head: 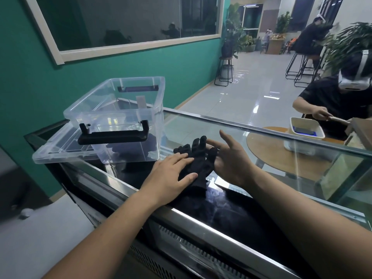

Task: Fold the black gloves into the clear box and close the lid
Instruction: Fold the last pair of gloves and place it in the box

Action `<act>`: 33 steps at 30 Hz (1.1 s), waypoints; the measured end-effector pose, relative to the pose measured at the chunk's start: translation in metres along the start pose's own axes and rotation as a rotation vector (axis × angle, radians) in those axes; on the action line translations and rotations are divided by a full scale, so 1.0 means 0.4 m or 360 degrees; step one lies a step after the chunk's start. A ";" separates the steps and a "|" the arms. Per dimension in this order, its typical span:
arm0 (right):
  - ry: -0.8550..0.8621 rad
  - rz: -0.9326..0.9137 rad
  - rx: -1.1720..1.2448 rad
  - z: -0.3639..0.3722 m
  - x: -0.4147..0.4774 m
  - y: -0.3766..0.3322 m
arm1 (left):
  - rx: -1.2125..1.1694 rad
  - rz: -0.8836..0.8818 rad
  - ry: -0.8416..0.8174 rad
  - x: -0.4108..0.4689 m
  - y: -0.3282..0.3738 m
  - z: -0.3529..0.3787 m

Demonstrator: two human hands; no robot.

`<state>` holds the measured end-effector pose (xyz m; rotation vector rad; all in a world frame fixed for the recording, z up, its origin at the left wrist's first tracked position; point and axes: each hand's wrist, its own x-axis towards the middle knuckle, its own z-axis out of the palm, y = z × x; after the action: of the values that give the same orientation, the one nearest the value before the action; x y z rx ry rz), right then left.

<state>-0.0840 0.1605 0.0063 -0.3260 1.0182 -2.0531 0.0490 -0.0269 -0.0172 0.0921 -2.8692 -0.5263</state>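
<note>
A black glove (198,160) lies on the glass counter top, its fingers pointing away from me. My left hand (171,174) rests flat on the glove's near left part with straight fingers. My right hand (229,158) is at the glove's right side, palm turned inward, fingers under or against the glove's finger end. The clear box (120,117) with black handles stands open to the left of the glove. Something dark shows through its wall near the bottom. The clear lid (58,150) lies flat under or beside the box on the left.
The glass counter (261,137) has a metal far edge and a near metal rail. Beyond it, a person wearing a headset sits at a round wooden table (267,146) with a white tray (306,129). A green wall is on the left.
</note>
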 end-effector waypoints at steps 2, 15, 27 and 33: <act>0.0165 -0.0086 -0.0035 -0.001 0.002 -0.001 | 0.0016 -0.0031 -0.0036 0.002 0.003 -0.003; 0.0515 -0.0645 -0.2453 -0.016 -0.002 0.044 | 0.0014 -0.0261 -0.0005 -0.006 0.028 -0.012; 0.0777 -0.0730 -0.2658 -0.037 0.002 0.034 | -0.0022 -0.0351 0.0132 -0.005 0.020 0.001; 0.0796 -0.0872 -0.2596 -0.040 0.001 0.034 | -0.0048 -0.0042 0.0363 -0.021 0.017 -0.001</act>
<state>-0.0852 0.1644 -0.0143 -0.9733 3.0224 -1.1781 0.0570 -0.0199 -0.0162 0.1736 -2.6408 -0.5272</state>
